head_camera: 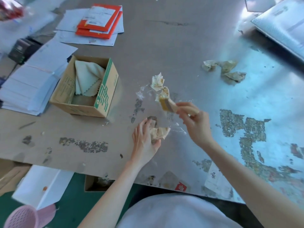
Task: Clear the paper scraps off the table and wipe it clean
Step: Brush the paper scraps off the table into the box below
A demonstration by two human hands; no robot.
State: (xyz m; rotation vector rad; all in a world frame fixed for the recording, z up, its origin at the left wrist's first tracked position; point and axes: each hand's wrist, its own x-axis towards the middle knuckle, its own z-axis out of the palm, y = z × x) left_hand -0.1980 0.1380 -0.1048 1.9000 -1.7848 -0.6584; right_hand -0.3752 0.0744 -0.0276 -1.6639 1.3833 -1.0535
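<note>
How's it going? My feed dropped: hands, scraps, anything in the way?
Left hand grips a crumpled scrap. Right hand holds brush at two scraps. Three more scraps far right. Cardboard box left, out of the way.

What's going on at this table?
A person is clearing a stained table. The left hand holds a crumpled scrap on the surface. The right hand holds a brush, bristles at two more scraps. Three scraps lie farther right, untouched. A box of folded cloths stands to the left.
</note>
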